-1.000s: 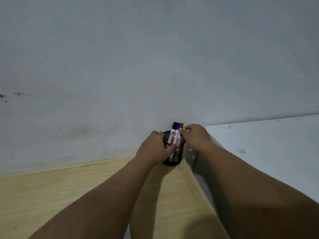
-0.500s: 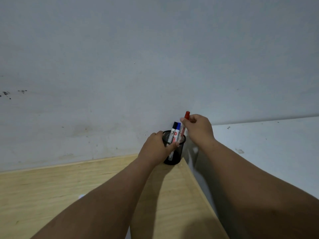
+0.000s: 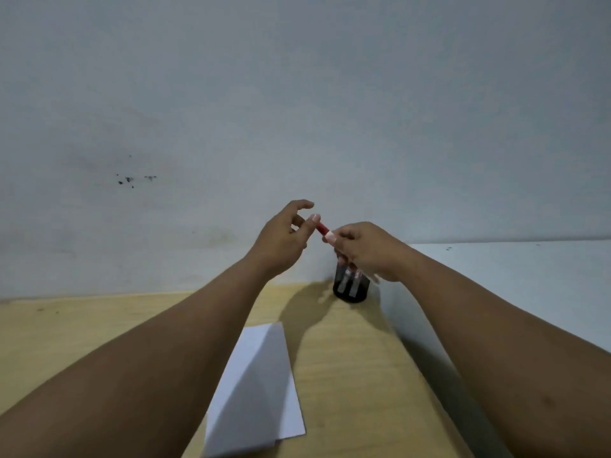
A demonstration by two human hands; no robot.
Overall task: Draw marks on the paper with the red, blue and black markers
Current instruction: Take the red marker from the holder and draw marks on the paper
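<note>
My right hand (image 3: 367, 251) holds the red marker (image 3: 322, 228) in the air above the black mesh pen holder (image 3: 351, 287), red cap pointing left. My left hand (image 3: 284, 238) has its thumb and fingertips at the red cap; the other fingers are spread. Two more markers stand in the holder, their caps hidden behind my right hand. A white sheet of paper (image 3: 261, 388) lies on the wooden table between my forearms, partly covered by my left arm.
The wooden table (image 3: 357, 375) meets a grey wall (image 3: 297, 110) at the back. A white surface (image 3: 515, 285) adjoins the table on the right. The pen holder stands in the back corner by the wall.
My right hand has lifted the red marker fully out of the holder. My left hand has let go of the holder and risen to the marker's cap. The view has tilted down, showing the paper.
</note>
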